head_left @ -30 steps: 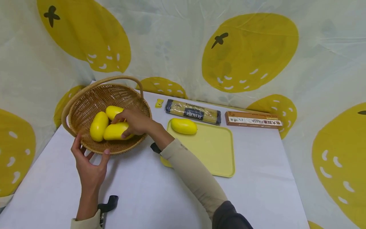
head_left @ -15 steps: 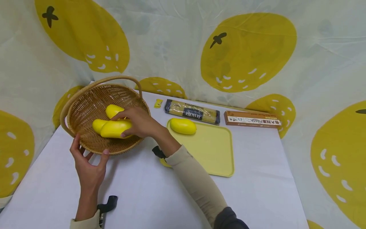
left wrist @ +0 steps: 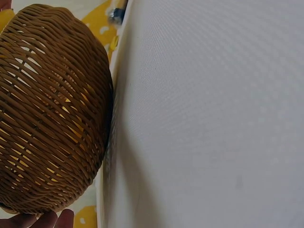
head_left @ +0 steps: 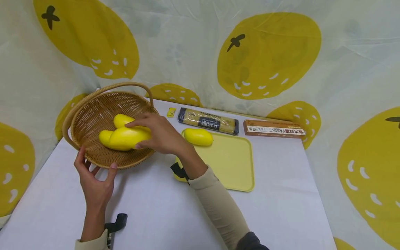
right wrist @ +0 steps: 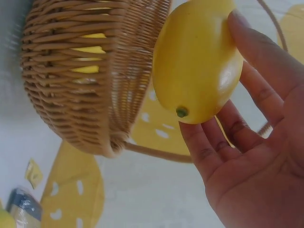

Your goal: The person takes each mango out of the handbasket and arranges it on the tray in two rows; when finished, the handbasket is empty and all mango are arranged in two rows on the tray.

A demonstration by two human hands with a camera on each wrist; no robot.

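Note:
A wicker basket (head_left: pixel 89 114) with an arched handle stands at the left of the table. My left hand (head_left: pixel 95 189) holds its near rim, fingers and thumb spread apart; in the left wrist view the fingertips (left wrist: pixel 47 220) meet the weave. Over the basket's right side, my right hand (head_left: pixel 160 134) grips a yellow mango (right wrist: pixel 199 61), thumb on one side and fingers on the other. Inside lie two more mangoes, one farther back (head_left: pixel 121 119) and another (head_left: pixel 104 136) partly hidden behind the held one. The held mango's green stem end shows in the right wrist view.
Right of the basket is a yellow tray (head_left: pixel 228 166) bearing one mango (head_left: pixel 198 136). Behind it lie a spaghetti packet (head_left: pixel 207 121) and a small yellow sachet (head_left: pixel 171 112). A brown pasta box (head_left: pixel 273 128) lies at the back right. A patterned curtain (head_left: pixel 181 52) hangs behind the table.
My right hand has raised the mango off the others and drawn it slightly right. A mango at the left of the pile has become more covered by it. The left hand stays at the rim.

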